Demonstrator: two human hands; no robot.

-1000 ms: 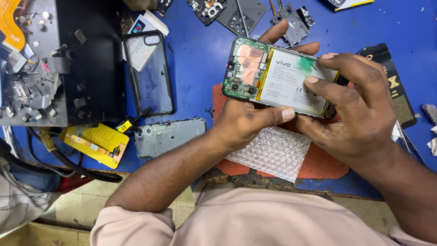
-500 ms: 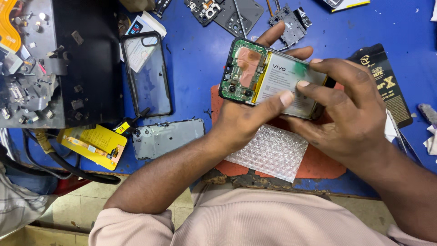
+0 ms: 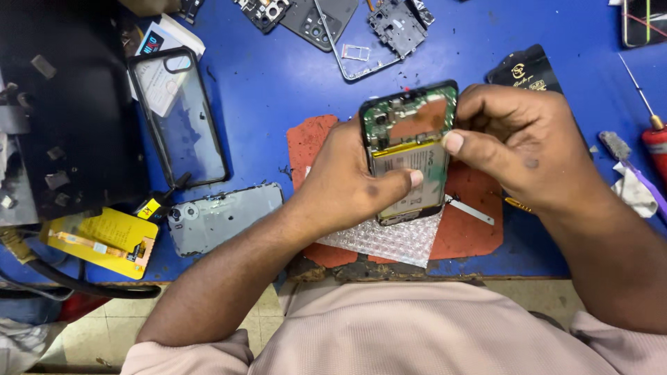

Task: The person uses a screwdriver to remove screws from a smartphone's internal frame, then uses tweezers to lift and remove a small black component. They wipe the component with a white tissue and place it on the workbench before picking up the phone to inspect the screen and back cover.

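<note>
Bubble wrap (image 3: 389, 239) lies nearest, at the desk's front edge, a clear sheet resting half on the red mat (image 3: 479, 229) and half over its lip. Just above it, both hands are busy. Left hand (image 3: 347, 187) cradles the opened phone (image 3: 410, 156) from the side, thumb pressed across the pale battery (image 3: 410, 173). Right hand (image 3: 521, 142) clamps the upper right edge, thumb tip on the battery's top corner, fingers curled over the rim. The phone sits upright over the middle of the red mat, lifted off it as far as I can tell.

As for progress, it looks well into the strip-down: the grey back cover (image 3: 222, 219) is already off and lying near the front edge to the left, and the green board and the copper patch at the phone's top are bare. The battery is in its bay and not yet out; I judge that lifting it is the step in hand.

Containers are few. The phone shell holds its board and battery. The clear case (image 3: 177, 114), towards the left edge, holds nothing; a card shows through it. A yellow packet (image 3: 104, 239) at the front left carries a small flex part.

Farther off, along the back edge, lie dark frames and boards (image 3: 326, 21). By the right edge sits a red-handled screwdriver (image 3: 653, 135).
</note>
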